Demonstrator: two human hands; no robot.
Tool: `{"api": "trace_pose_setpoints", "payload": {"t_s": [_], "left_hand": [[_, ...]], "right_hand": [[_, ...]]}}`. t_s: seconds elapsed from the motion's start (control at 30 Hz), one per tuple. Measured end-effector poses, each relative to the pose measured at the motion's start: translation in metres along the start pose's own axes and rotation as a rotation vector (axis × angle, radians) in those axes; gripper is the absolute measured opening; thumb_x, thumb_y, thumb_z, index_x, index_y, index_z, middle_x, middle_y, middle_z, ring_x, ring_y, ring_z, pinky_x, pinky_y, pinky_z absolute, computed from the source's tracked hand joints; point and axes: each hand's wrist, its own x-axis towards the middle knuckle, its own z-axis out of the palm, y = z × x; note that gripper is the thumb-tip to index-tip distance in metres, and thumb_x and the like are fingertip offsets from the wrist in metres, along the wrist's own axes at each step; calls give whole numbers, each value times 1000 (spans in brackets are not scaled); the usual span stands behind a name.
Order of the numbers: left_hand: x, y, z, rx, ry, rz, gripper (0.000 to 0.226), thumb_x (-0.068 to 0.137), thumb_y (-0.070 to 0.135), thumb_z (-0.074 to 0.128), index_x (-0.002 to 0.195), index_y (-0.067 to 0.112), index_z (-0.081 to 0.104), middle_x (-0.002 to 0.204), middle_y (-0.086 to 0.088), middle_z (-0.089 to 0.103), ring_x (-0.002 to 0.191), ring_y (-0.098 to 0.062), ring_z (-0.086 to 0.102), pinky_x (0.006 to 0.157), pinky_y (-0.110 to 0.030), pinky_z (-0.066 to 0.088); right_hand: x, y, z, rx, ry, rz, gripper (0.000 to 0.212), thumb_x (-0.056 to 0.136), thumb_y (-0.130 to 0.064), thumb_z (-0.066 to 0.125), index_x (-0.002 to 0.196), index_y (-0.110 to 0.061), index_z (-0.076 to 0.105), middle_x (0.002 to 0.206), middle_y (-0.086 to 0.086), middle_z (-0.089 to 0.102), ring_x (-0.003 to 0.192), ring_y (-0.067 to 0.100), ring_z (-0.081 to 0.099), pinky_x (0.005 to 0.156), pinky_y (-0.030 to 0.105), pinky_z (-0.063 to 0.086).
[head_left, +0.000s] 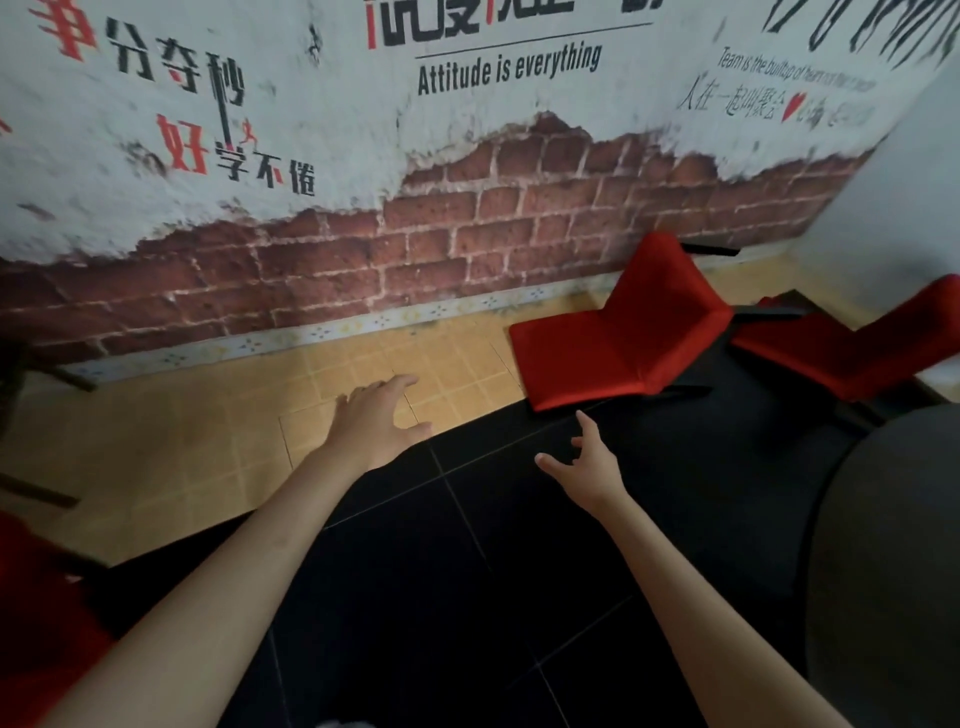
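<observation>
My left hand (374, 421) and right hand (587, 462) both empty, fingers spread loose above matte yellow and glossy black floor tiles (467, 571), right one nearest the red padded chair (613, 343), angular, standing by the brick-print wall (415, 249).

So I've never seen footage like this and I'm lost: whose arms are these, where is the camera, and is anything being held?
There is no machine here. A person wears a wide-angle camera on the head, looking forward and down, so this single picture shows their own bare arms. The left hand and right hand stretch forward with fingers spread, holding nothing. They reach toward a red chair on the tiled floor by a brick-print wall. A second red chair and a dark round table are at the right.
</observation>
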Motion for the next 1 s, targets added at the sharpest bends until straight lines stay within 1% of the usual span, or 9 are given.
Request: {"api": "trace_pose_setpoints", "payload": {"t_s": [0.13,0.3,0.47,0.6,0.73,0.83,0.9,1.0], "left_hand": [[54,20,8,-99,-2,17,71,82,48,70,143,31,38,139,4,52,129,-22,45,107,-40,29],[137,44,18,-153,-55,79,71,79,47,73,141,30,42,135,3,55,126,-20,50,106,-39,37],[229,70,26,-216,-141,106,71,79,46,74,140,28,43,134,1,55,126,-22,49,106,-40,38],[295,96,40,-205,-208,132,70,78,45,75,139,28,44,132,2,56,125,-21,50,102,-36,39],[347,130,64,-193,-300,156,70,77,45,75,138,30,44,132,4,55,125,-20,50,102,-38,41],[383,161,88,-173,-365,167,72,78,47,74,140,29,43,133,2,54,125,-20,49,100,-40,44],[406,180,106,-166,-368,160,73,78,48,74,140,28,42,132,2,55,123,-21,50,101,-39,42],[436,206,133,-186,-376,98,74,78,47,75,141,29,41,132,2,55,125,-21,50,103,-38,40]], "right_hand": [[44,3,-16,35,15,30,95,81,-38,75,153,-22,15,146,12,42,131,28,45,104,45,44],[103,8,-39,65,39,91,93,81,-39,75,152,-24,18,146,10,42,132,26,43,105,42,43],[163,13,-68,75,90,206,91,81,-38,75,152,-23,20,145,10,43,130,25,45,103,41,45],[204,22,-86,136,138,278,90,81,-38,75,151,-23,22,145,10,42,131,25,45,103,41,44],[240,41,-106,161,150,338,89,81,-39,75,151,-22,22,145,11,43,132,25,44,103,38,44],[273,61,-129,176,160,377,89,81,-39,75,151,-22,22,145,11,43,133,25,43,102,36,43],[298,78,-148,168,150,381,88,82,-38,74,151,-22,23,145,12,43,133,25,43,100,35,43],[340,104,-180,158,121,395,87,82,-39,74,151,-22,23,145,11,43,132,25,43,98,33,43]]}}
